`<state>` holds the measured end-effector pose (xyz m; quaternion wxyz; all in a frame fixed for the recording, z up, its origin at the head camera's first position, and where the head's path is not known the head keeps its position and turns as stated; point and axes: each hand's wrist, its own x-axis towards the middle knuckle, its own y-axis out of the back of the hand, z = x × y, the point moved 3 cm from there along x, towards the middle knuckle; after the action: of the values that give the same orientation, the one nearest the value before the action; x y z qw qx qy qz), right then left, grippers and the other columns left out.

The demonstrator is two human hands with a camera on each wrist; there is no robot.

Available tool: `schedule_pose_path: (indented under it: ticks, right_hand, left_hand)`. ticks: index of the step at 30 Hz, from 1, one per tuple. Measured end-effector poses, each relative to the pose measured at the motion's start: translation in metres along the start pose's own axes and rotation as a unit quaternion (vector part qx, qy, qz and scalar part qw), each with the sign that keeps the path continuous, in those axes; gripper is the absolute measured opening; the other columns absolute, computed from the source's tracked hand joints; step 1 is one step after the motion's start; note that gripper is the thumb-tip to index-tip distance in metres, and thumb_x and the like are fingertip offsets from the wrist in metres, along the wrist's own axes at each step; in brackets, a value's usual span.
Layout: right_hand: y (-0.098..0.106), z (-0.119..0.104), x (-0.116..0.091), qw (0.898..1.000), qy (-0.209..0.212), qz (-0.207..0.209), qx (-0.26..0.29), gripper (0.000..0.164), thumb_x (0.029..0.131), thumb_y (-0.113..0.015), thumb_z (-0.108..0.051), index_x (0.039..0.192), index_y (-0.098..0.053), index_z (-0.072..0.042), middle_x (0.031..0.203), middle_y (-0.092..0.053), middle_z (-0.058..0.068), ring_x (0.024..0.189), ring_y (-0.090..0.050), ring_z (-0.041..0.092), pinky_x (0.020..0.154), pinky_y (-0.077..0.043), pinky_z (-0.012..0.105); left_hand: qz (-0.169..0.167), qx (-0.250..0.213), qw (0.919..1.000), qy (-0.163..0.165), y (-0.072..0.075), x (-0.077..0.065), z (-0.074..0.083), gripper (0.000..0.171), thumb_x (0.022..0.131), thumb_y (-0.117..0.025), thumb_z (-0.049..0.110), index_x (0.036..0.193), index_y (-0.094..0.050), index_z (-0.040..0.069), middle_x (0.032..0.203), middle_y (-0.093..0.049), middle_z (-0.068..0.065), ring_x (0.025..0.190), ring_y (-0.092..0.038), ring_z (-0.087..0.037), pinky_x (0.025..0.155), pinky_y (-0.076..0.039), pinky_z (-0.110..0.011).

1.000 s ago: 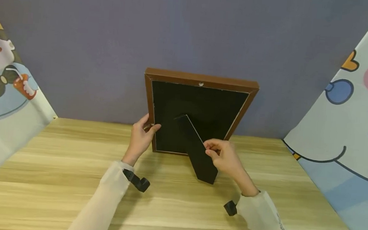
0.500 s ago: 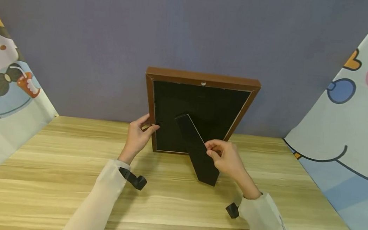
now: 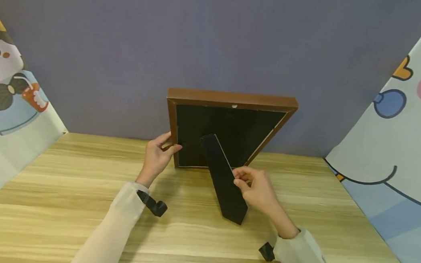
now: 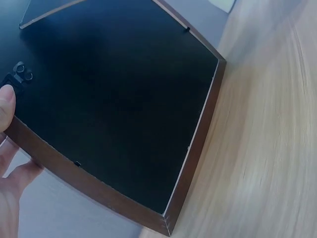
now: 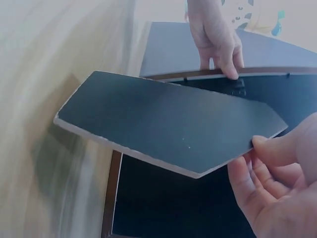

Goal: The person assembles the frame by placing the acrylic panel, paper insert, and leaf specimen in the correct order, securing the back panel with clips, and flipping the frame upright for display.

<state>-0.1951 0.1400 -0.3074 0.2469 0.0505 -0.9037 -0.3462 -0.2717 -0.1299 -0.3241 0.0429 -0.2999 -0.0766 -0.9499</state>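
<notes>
A picture frame [image 3: 233, 97] with a brown border stands on the table with its black backboard [image 3: 197, 118] toward me, its top leaning my way. My left hand [image 3: 156, 154] grips the left side, thumb on the backboard and fingers behind the border. That thumb lies beside a small metal hanger [image 4: 21, 72] in the left wrist view. From the backboard a black easel stand [image 3: 225, 184] slants out toward me. Between thumb and fingers, my right hand [image 3: 259, 189] pinches the stand's right edge, as the right wrist view also shows. The picture side is hidden.
The wood-grain table [image 3: 83, 204] spreads under both arms. A grey-purple wall [image 3: 110, 53] rises close behind the frame. Printed cartoon panels flank it, one on the left [image 3: 10, 147] and one on the right [image 3: 383, 150].
The frame's top has tipped toward me and its bottom edge shifted slightly back. The stand's free end has come nearer, with my right hand following. My left hand has barely moved.
</notes>
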Motion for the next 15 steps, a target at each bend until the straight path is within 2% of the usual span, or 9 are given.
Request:
schedule_pose_path:
  ticks: [3,11,15]
  right_hand:
    - [-0.002,-0.004,-0.004,1.000,-0.004,0.012,0.002,0.014,0.081,-0.067,0.008,0.092,-0.069,-0.001,0.076,-0.068,0.006,0.067,-0.062,0.012,0.056,-0.050,0.021]
    - [-0.009,-0.011,-0.014,0.999,-0.033,0.033,0.018,0.016,0.080,-0.067,0.009,0.093,-0.069,-0.001,0.076,-0.067,0.006,0.068,-0.064,0.013,0.055,-0.048,0.020]
    - [-0.011,-0.014,-0.017,0.998,-0.043,0.036,0.025,0.017,0.079,-0.067,0.010,0.093,-0.070,-0.001,0.076,-0.067,0.006,0.069,-0.065,0.015,0.054,-0.048,0.019]
  left_hand:
    - [-0.004,-0.020,0.9997,-0.014,0.000,0.001,0.000,0.055,0.078,-0.066,-0.017,0.128,-0.045,-0.017,0.128,-0.051,-0.035,0.088,-0.060,0.012,0.080,-0.052,-0.012]
    - [-0.014,-0.041,0.9990,-0.013,-0.001,0.002,-0.004,0.053,0.076,-0.065,-0.020,0.126,-0.046,-0.020,0.126,-0.050,-0.037,0.088,-0.060,0.012,0.080,-0.052,-0.012]
    - [-0.017,-0.057,0.9979,-0.024,-0.001,0.004,-0.005,0.050,0.075,-0.065,-0.022,0.123,-0.049,-0.020,0.123,-0.053,-0.037,0.090,-0.061,0.010,0.079,-0.053,-0.014]
